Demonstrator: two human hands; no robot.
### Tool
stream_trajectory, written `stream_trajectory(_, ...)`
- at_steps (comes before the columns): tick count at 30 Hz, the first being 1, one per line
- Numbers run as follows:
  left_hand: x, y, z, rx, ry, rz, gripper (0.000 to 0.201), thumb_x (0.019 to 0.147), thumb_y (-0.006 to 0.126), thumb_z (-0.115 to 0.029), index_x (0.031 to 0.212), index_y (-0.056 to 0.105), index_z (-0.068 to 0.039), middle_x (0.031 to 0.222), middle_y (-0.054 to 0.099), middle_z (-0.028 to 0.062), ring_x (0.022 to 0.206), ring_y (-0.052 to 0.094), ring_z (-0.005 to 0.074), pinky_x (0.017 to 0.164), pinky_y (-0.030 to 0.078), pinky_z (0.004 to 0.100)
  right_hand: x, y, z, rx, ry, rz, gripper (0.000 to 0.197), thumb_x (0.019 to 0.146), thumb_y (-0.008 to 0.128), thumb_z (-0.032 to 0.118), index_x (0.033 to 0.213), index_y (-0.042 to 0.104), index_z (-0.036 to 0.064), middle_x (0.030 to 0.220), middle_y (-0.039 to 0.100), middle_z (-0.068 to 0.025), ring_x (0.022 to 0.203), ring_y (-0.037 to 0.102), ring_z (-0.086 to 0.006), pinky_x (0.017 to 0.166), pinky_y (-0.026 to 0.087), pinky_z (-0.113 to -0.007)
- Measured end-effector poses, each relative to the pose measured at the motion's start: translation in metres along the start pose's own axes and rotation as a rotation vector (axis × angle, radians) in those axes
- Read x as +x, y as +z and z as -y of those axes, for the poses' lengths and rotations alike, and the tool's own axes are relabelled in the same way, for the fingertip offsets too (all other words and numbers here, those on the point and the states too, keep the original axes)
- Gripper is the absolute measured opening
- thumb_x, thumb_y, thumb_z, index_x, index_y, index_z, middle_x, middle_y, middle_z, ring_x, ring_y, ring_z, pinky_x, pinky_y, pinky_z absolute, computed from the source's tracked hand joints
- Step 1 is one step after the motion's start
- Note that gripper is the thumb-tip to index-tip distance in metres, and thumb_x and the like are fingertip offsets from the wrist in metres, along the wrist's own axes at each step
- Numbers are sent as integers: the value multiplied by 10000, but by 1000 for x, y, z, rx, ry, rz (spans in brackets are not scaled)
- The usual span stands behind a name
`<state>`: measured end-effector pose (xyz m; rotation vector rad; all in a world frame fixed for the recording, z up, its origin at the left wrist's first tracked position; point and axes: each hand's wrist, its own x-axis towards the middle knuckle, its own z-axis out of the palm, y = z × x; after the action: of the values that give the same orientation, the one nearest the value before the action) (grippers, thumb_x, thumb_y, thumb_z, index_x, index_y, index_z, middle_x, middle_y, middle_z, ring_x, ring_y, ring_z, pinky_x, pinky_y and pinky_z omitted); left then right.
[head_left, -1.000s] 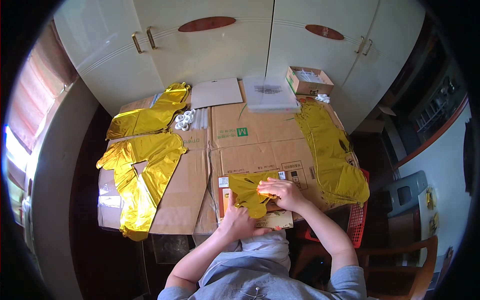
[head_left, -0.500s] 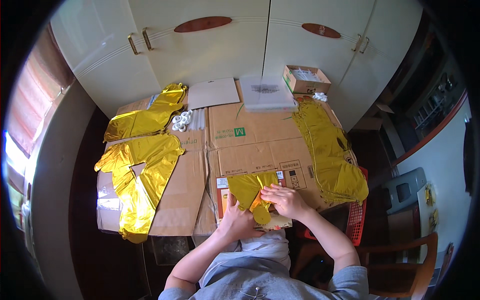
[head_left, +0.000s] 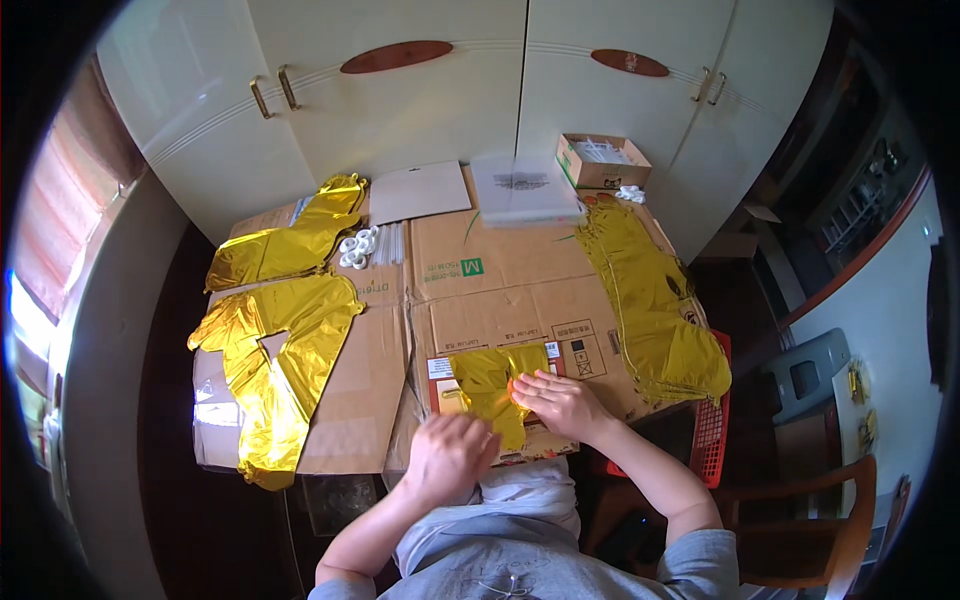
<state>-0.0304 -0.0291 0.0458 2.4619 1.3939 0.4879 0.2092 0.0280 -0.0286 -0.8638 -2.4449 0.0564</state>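
- Foil (head_left: 482, 382), thin, shiny gold and creased, lay at the table's near edge in front of the person, on a flat printed box (head_left: 440, 370) with red and white parts.
- Cardboard (head_left: 490, 310), brown, matte and seamed, spread beneath everything on the tabletop.
- Gold sheets (head_left: 312, 335) of the same crinkled film lay at the left, wide and irregular in outline.
- Gold stack (head_left: 655, 310), long and wavy-edged, lay along the right side.
- White rings (head_left: 357, 248), small and smooth, sat heaped beside slim translucent sticks (head_left: 389, 244).
- Grey board (head_left: 420, 193), flat and stiff, lay at the back beside a clear plastic pack (head_left: 525, 197).
- Right hand (head_left: 560, 402) rested on the foil, fingers nearly straight and close together; a thumb grip underneath could not be told.
- Left hand (head_left: 452, 455), blurred, had its fingers curled narrow at the foil's near left; whether it held anything could not be told.
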Motion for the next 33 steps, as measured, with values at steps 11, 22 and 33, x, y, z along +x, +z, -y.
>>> stream_trajectory(11, 81, 58, 55, 242, 254, 38, 616, 983, 423, -466, 1448, 418, -62, 1525, 381, 112, 1419, 332, 318, 1148, 247, 518, 0, -1, -4, -16, -11, 24, 213, 844, 621, 139, 1015, 720, 60, 1112, 708, -86, 1089, 660, -201, 999, 499, -358)
stream_trajectory(22, 76, 58, 59, 233, 257, 120, 682, 979, 391, -525, 1501, 326, -92, 1566, 298, 126, 1457, 240, 333, 1170, 156, 533, -17, -35, 24, -82, 5, 429, 969, 769, 636, 672, 1443, 391, 20, 1507, 378, -154, 1439, 281, -323, 1182, 205, -492)
stream_trajectory(33, 73, 50, 62, 229, 253, 211, 689, 966, 374, -576, 1523, 294, -179, 1580, 278, 91, 1473, 200, 318, 1176, 118, 555, -13, -38, 19, -79, 23, 438, 988, 743, 687, 640, 1422, 399, -18, 1509, 350, -197, 1431, 251, -413, 1187, 202, -493)
